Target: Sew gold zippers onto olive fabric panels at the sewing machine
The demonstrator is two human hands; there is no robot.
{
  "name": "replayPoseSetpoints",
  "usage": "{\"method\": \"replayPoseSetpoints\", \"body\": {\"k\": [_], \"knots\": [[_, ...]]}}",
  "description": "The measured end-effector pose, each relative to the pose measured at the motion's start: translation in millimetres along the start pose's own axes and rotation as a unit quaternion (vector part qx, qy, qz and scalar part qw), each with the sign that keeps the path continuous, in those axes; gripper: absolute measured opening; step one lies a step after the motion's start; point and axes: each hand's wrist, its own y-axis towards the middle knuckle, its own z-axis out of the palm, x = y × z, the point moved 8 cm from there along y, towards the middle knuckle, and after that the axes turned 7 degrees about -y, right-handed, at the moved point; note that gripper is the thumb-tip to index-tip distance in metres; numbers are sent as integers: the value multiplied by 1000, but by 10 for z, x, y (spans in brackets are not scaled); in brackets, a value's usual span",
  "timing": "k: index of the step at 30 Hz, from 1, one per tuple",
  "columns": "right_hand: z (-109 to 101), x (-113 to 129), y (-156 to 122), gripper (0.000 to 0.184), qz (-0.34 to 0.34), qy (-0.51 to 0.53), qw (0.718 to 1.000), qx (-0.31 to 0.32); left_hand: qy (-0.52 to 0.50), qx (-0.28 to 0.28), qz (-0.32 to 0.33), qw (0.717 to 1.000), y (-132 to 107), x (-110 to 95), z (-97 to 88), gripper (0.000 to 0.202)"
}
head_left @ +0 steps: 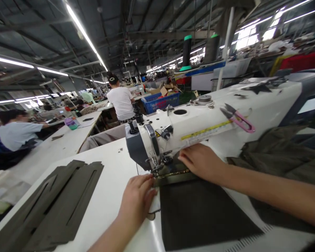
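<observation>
Right hand [202, 161] lies flat and open, fingers extended, gripping nothing, and presses on a dark olive fabric panel [202, 213] just behind the presser foot [157, 168] of a white industrial sewing machine [189, 126]. Left hand [137, 201] sits at the panel's left edge, its fingers loosely curled against a pale strip [154, 203]; whether it pinches that strip is impossible to tell. The panel lies on a white sewing table [112, 175], with a brass-coloured strip [172, 173] along its far edge.

Beyond the right hand, 1 pair of pink-handled thread snips [238, 118] rests on the machine, and 1 heap of olive fabric [275, 154] lies to the right. Left of the left hand is 1 stack of olive slotted cut pieces [52, 206], at least 2 layers showing. Above the machine stand 2 thread cones [186, 52] with green ends.

Farther off, 1 blue plastic crate [160, 103] holds something pink or red, too small to identify. Open cardboard boxes [164, 89] sit behind it, and 1 red bin [304, 59] stands at far right. 2 co-workers sit nearby: 1 in a white T-shirt [120, 103] and 1 in a pale shirt [18, 134].
</observation>
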Motion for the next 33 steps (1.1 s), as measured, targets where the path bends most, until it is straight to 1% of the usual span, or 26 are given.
{"method": "replayPoseSetpoints", "body": {"k": [2,3,4,6,8,10,13,16,20,23,25,27,29,31,33], "knots": [[81,308,-293,12,-71,-12,997,31,-8,18,58,998,38,15,60,18],[138,454,-404,11,-98,-13,994,51,-18,23,68,997,58,27,88,19],[199,573,-478,10,-111,-21,991,71,-25,25,63,997,80,47,104,19],[319,697,-502,9,-92,-45,989,107,-32,19,25,999,119,101,96,19],[407,705,-424,17,-48,-69,988,132,-27,8,-9,1000,137,134,62,18],[463,687,-334,23,-23,-74,986,148,-24,3,-22,999,136,134,42,19],[511,702,-289,20,-49,-64,985,153,-27,-5,-17,999,113,114,54,20],[536,708,-331,16,-78,-48,986,140,-31,-8,1,999,86,78,95,20],[565,701,-374,16,-94,-32,986,136,-19,5,19,1000,72,33,146,19],[557,718,-376,19,-111,-24,985,132,-16,19,15,1000,80,42,162,20],[546,719,-376,19,-114,-11,985,132,-24,18,0,1000,91,78,157,20],[537,682,-368,15,-87,13,987,133,-36,12,-23,999,101,127,145,20],[526,612,-349,14,-36,26,991,127,-45,11,-43,998,104,166,145,20],[531,568,-331,17,3,12,992,127,-52,12,-57,997,103,186,149,20],[544,573,-312,21,12,-21,991,132,-60,15,-72,996,101,201,153,20]]}}
